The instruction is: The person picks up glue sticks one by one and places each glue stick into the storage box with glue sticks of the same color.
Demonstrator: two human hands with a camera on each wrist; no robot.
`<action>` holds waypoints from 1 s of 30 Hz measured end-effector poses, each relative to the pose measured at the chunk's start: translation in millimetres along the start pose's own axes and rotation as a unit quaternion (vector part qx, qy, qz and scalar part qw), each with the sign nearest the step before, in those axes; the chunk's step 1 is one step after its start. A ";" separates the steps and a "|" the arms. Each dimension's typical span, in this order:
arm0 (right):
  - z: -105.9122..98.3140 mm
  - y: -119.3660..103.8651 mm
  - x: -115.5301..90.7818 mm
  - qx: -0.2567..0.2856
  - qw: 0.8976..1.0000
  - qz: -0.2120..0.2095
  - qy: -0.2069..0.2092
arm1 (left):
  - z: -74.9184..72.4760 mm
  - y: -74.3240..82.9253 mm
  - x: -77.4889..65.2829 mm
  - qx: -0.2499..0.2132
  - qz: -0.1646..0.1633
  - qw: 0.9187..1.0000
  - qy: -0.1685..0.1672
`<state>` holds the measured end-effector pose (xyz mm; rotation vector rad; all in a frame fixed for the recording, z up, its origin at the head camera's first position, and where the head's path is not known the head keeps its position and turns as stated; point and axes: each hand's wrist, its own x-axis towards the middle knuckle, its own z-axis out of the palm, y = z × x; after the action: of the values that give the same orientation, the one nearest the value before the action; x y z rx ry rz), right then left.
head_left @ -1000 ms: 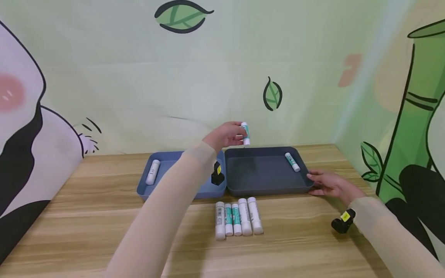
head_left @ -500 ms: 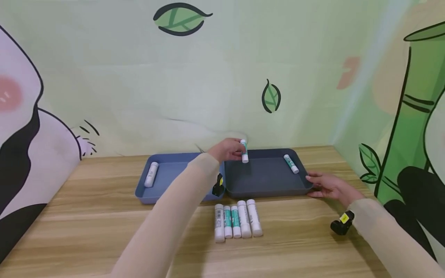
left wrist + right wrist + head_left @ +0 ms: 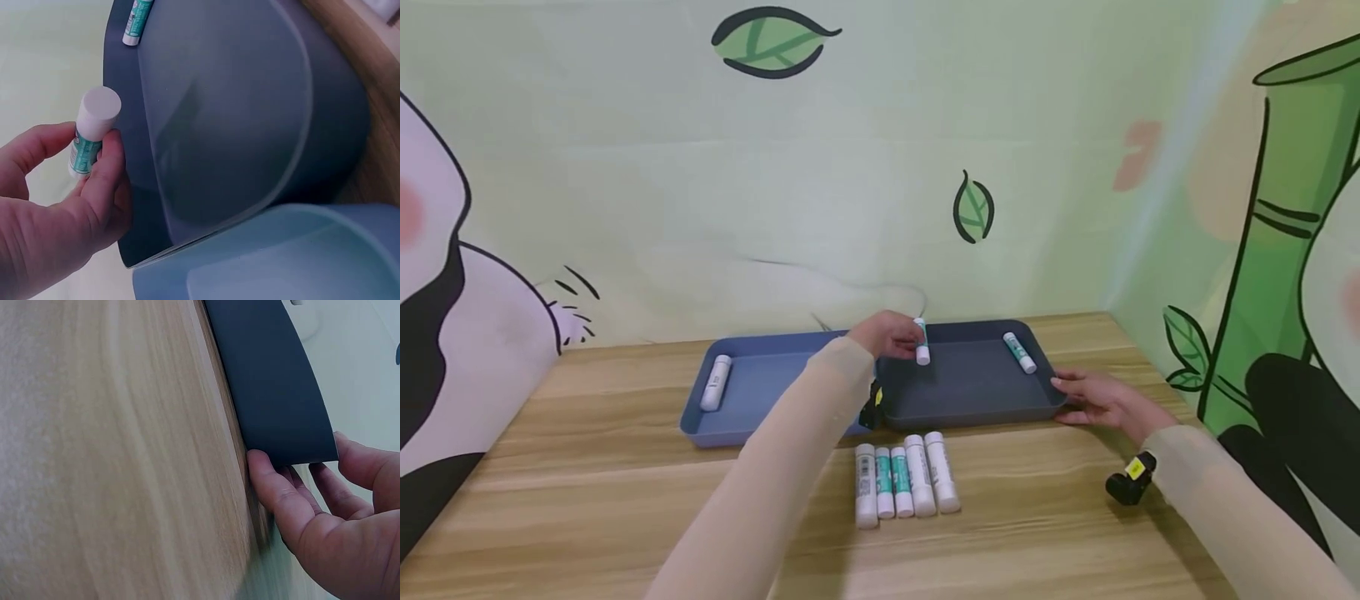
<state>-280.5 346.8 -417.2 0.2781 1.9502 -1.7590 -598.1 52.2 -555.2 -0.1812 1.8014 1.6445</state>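
Between thumb and fingers, my left hand (image 3: pixel 889 335) pinches a small white glue stick (image 3: pixel 100 115) with a teal label. It is held roughly upright over the back left part of the dark grey tray (image 3: pixel 962 379). Another small teal-labelled glue stick (image 3: pixel 1019 353) lies at that tray's right side. My right hand (image 3: pixel 1099 398) holds the tray's right end. In the right wrist view, the thumb is at the rim and the fingertips (image 3: pixel 259 459) are low on the end wall. A larger white glue stick (image 3: pixel 716 383) lies in the blue tray (image 3: pixel 760 367).
In front of the trays, several glue sticks lie in a row on the wooden table (image 3: pixel 587 483): large white sticks (image 3: pixel 919 475) and small teal-labelled sticks (image 3: pixel 902 482). The two trays stand side by side before a cartoon-printed backdrop (image 3: pixel 647 208).
My left hand has come down with the small glue stick, from above the trays' back edge to over the dark grey tray. My right hand stays at the tray's end.
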 end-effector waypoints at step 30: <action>-0.9 -1.2 -1.7 0.020 1.000 0.004 0.005 | -11.7 -48.2 121.4 0.034 -0.096 0.994 0.046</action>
<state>-279.8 347.8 -415.4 0.3097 1.9207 -1.7960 -669.2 72.8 -663.5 -0.3920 1.8437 1.4589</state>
